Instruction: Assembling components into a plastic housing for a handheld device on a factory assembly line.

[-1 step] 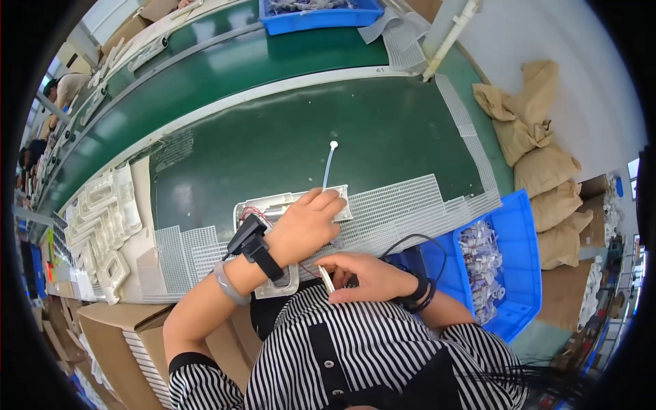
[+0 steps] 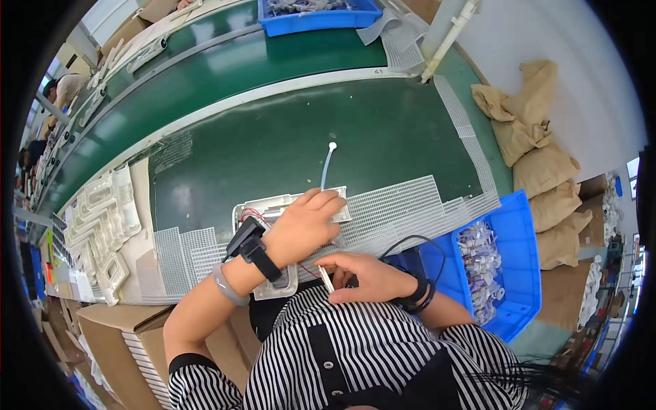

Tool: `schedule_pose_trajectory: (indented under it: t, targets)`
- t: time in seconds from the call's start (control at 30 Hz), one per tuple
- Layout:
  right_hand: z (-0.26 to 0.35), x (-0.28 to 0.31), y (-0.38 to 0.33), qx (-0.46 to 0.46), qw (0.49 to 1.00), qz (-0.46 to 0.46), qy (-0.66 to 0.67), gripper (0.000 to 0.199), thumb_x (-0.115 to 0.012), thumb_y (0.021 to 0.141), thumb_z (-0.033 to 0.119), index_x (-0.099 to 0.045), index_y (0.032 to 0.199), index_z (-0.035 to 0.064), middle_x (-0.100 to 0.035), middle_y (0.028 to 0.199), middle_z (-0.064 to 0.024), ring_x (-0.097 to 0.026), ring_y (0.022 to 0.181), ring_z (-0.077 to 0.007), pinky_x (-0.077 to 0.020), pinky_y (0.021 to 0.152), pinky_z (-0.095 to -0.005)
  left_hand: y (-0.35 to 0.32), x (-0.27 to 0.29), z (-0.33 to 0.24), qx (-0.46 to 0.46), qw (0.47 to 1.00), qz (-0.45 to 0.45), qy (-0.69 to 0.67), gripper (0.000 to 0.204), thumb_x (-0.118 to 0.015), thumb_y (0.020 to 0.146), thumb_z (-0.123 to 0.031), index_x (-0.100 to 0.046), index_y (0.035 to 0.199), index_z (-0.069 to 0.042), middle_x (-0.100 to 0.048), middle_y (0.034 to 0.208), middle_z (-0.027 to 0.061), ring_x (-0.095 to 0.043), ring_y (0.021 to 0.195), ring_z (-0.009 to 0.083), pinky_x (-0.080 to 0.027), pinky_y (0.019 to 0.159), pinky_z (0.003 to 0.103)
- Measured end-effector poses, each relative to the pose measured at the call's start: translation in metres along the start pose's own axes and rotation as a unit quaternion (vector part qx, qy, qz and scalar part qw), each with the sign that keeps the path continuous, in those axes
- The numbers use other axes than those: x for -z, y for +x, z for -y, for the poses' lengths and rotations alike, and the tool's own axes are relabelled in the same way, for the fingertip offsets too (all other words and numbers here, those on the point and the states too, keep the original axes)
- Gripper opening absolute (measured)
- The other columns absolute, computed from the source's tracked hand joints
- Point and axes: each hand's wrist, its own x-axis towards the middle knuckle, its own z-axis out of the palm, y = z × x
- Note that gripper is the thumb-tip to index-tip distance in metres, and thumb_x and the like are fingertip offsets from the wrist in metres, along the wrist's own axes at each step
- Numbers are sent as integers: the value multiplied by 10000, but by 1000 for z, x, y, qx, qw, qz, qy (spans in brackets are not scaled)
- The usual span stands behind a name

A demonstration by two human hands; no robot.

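Observation:
A white plastic housing (image 2: 239, 211) lies at the near side of the green work surface, with red wires and a silver cylindrical part inside. My left hand (image 2: 305, 222) is curled down over its right part, fingers bent onto it; the fingertips are partly hidden. From under those fingers a pale blue thin tube (image 2: 326, 168) with a round white tip points away from me. Close to my body, my right hand (image 2: 372, 278) pinches a small flat white piece (image 2: 326, 279) between thumb and fingers. A thin dark red wire runs from that piece toward the housing.
White mesh matting (image 2: 389, 205) covers the near edge. White frame parts (image 2: 109, 225) are stacked at left. A blue bin (image 2: 518, 273) of small bagged parts stands at right, beside brown sacks (image 2: 547, 167). Another blue bin (image 2: 321, 22) sits at the far side.

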Motion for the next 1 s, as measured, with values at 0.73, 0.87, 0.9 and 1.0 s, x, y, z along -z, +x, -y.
schedule_pose_trajectory:
  t: [0.73, 0.87, 0.9, 1.0]
  targets:
    - [4, 53, 19, -123, 963, -232, 68, 710, -315, 1087, 582, -649, 878, -9, -584, 621, -39, -605, 496, -121, -516, 464, -244, -2, 4, 23, -1, 993, -114, 29, 182, -671, 811, -155, -642, 985, -112, -555, 797, 0, -578, 784, 187, -467, 716, 342]
    - [14, 66, 36, -143, 959, -234, -68, 828, -288, 1077, 615, -640, 664, -10, -598, 549, -96, -619, 493, -202, -502, 478, -337, 5, 5, 18, 12, 994, -101, 40, 163, -679, 797, -152, -640, 947, -103, -566, 787, 9, -583, 774, 192, -465, 696, 348]
    - [14, 69, 38, -146, 958, -235, -68, 828, -288, 1077, 615, -640, 664, -10, -598, 549, -96, -619, 493, -202, -502, 478, -337, 6, 4, 18, 11, 994, -101, 37, 163, -679, 797, -152, -640, 947, -103, -566, 787, 9, -583, 774, 192, -465, 696, 348]
    - [3, 78, 48, -115, 914, -270, -279, 777, -315, 1075, 596, -668, 698, 17, -606, 579, -148, -609, 544, -351, -483, 578, -474, 9, -5, 18, 36, 994, -87, 52, 120, -684, 782, -153, -633, 877, -99, -568, 758, 12, -592, 756, 197, -462, 674, 350]
